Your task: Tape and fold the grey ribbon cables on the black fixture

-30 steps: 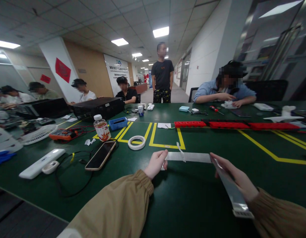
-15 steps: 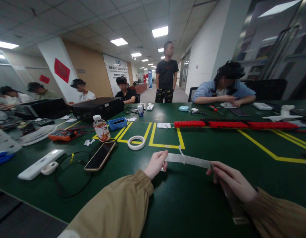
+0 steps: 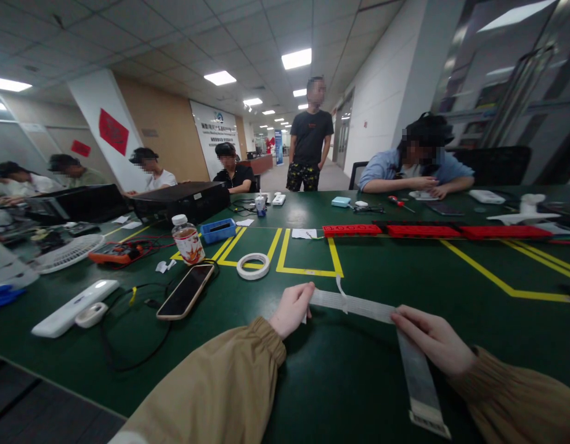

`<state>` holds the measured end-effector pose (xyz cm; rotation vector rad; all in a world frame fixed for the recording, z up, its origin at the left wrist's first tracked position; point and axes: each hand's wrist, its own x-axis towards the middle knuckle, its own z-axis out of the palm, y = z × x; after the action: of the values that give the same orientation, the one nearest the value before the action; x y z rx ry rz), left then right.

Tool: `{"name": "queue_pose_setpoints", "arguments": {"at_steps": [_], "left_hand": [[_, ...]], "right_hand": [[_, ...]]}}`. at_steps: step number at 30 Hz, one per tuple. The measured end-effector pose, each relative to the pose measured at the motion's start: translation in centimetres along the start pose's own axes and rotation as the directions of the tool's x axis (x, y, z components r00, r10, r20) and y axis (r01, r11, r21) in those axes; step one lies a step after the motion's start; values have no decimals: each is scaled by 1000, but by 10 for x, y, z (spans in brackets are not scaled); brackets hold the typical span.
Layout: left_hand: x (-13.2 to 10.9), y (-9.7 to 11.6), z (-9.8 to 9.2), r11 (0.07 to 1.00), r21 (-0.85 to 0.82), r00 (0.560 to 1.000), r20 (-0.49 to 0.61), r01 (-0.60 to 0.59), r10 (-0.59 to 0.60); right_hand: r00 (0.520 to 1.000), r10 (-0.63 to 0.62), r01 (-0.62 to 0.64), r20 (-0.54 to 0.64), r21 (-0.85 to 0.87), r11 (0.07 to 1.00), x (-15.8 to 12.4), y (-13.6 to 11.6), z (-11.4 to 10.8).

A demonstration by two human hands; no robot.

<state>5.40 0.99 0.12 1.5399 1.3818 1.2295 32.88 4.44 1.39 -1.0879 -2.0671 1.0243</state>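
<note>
A pale, flat ribbon cable (image 3: 368, 308) is stretched between my two hands above the green table. My left hand (image 3: 293, 308) pinches it at its left part, with thumb and fingers closed. Further right, my right hand (image 3: 435, 336) grips the cable where it bends. From there the loose length hangs down toward me and ends in a wider, connector-like tip (image 3: 430, 419). A short white strip (image 3: 341, 295), like a piece of tape, crosses the cable between the hands and sticks up. What lies inside my left fist is hidden.
Beyond my left hand lie a tape roll (image 3: 252, 266), a phone (image 3: 186, 292), a bottle (image 3: 188, 239) and a blue tray (image 3: 219, 230). Red bars (image 3: 423, 231) run along the table's middle right. A person (image 3: 416, 160) sits across; another (image 3: 309, 139) stands behind.
My right hand has shifted slightly, and the hanging end of the cable has swung out from under it, now showing its flat face and tip. The left hand stays nearly in place.
</note>
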Motion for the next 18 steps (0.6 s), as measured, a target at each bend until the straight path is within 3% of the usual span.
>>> {"name": "queue_pose_setpoints", "arguments": {"at_steps": [4, 6, 12, 18], "left_hand": [[-4, 8, -4, 951, 255, 982, -27, -173, 185], [-5, 12, -4, 918, 341, 975, -18, -204, 224], [-6, 17, 1, 884, 445, 986, -19, -141, 166], [-9, 17, 7, 874, 461, 985, 141, -155, 100]], "right_hand": [[998, -60, 60, 4, -46, 997, -1, -3, 2], [996, -91, 91, 12, -64, 994, -1, -3, 3], [983, -173, 182, 68, -172, 968, -1, -1, 7], [962, -230, 257, 144, -212, 943, -1, -4, 11]]}}
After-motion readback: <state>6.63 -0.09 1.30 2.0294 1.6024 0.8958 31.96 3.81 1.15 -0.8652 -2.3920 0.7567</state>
